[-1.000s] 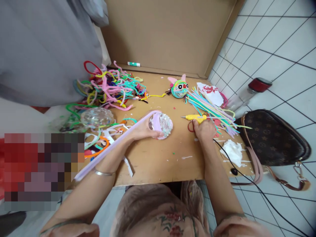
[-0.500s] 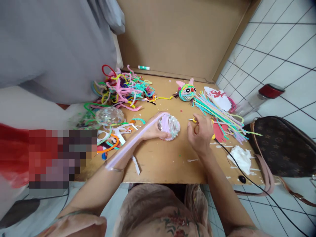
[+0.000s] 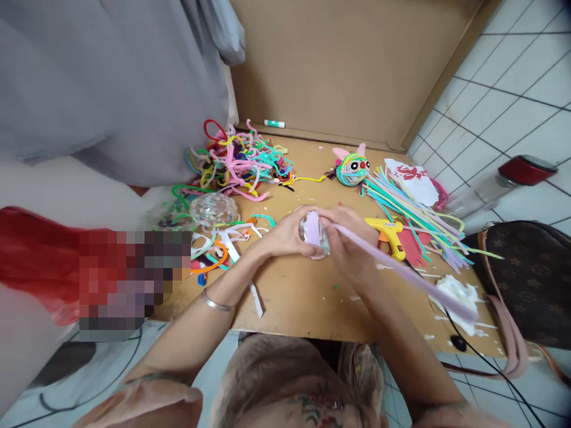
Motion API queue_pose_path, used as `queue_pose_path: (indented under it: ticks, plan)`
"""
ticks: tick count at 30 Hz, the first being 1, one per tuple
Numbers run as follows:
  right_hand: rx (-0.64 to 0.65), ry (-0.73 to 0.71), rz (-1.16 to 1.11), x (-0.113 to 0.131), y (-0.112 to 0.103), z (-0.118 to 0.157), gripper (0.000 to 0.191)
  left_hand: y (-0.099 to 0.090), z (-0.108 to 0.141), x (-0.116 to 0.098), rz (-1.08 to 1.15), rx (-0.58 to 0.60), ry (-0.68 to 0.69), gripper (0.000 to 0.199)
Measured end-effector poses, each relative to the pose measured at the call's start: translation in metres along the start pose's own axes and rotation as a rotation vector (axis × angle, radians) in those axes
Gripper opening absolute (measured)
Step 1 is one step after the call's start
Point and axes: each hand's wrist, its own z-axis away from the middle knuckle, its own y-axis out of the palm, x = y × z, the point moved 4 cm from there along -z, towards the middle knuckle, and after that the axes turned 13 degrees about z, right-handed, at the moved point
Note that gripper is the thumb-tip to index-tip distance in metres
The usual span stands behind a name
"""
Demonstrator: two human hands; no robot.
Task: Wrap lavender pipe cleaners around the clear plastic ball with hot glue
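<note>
A clear, faceted ball point(image 3: 322, 245) partly wrapped in lilac pipe cleaner is held between both hands above the table. My left hand point(image 3: 289, 233) closes around its left side. On the other side, my right hand point(image 3: 350, 229) is closed at the ball, where the lilac pipe cleaner point(image 3: 383, 254) comes out; its free length sweeps right over my right forearm, blurred at the end. My right fingertips are partly hidden. A yellow hot glue gun point(image 3: 392, 235) lies just right of my right hand, its black cord trailing to the front.
Tangled pipe cleaners point(image 3: 236, 160) and another clear ball point(image 3: 214, 208) sit at the left. Toward the back are a decorated ball with pink ears point(image 3: 352, 169) and a glue stick point(image 3: 274, 123). Straight pipe cleaners point(image 3: 419, 208), a crumpled tissue point(image 3: 455, 297) and a brown bag point(image 3: 526, 279) are at right.
My right hand has let go of the glue gun and moved left to the ball. The lilac pipe cleaner's free length has swung from my left forearm over to the right.
</note>
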Motion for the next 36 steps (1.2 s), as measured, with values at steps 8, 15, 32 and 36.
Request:
queue_pose_path:
  ticks: [8,15,32,36]
  plan:
    - [-0.052,0.258,-0.111,-0.022,0.000,0.025,0.016,-0.001,0.003,-0.003,-0.029,-0.006,-0.119,0.088]
    - [-0.044,0.117,-0.015,-0.013,0.000,0.025,0.016,-0.002,0.003,-0.002,-0.041,0.000,-0.148,0.089]
    - [-0.099,0.047,0.045,-0.013,0.008,0.044,0.020,-0.002,0.003,-0.004,-0.012,0.006,-0.107,0.086]
    - [-0.103,0.078,0.060,-0.011,0.008,0.045,0.019,-0.002,0.002,-0.003,-0.033,0.004,-0.110,0.089]
